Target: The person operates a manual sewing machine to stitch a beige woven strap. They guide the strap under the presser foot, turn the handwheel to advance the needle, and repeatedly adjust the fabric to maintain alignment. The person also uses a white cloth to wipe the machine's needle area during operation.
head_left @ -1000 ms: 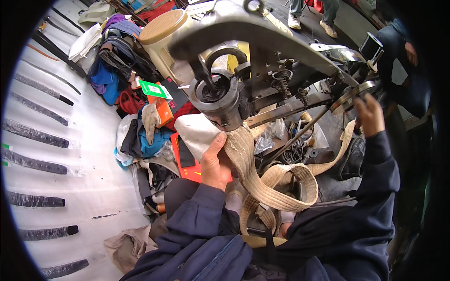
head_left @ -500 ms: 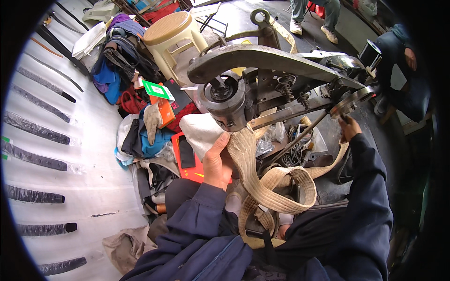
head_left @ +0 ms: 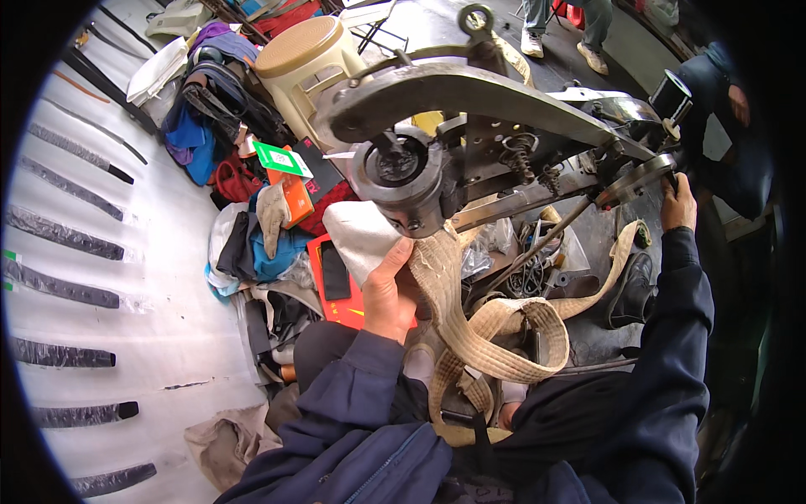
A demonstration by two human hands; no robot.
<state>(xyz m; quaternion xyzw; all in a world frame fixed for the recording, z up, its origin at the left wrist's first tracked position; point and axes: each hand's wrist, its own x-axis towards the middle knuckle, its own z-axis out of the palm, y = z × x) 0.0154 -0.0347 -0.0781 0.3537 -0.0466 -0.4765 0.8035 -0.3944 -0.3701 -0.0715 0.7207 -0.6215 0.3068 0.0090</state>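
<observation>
A metal hand-cranked sewing machine [head_left: 495,105] stands in front of me, its round end [head_left: 403,181] above my left hand [head_left: 390,294]. That hand pinches a wide beige woven strap [head_left: 441,281] and a whitish cloth piece [head_left: 357,235] just beneath the machine's end, thumb up at their edges. From there the strap hangs down in loops over my lap and feet. At the machine's right side my right hand [head_left: 680,206] is closed at the rim of the crank wheel [head_left: 642,178]; its fingertips are partly hidden.
On the left, a white surface [head_left: 168,336] carries dark wrapped strips. Bags and clothes are heaped beside a beige stool [head_left: 302,50]. A phone [head_left: 335,273] lies on a red box. A dark shoe [head_left: 631,290] stands at right. Other people are at the far side and right.
My right hand has moved outward and up around the crank wheel's rim. The dark shoe now shows beside my right arm. My left hand and the strap have hardly moved.
</observation>
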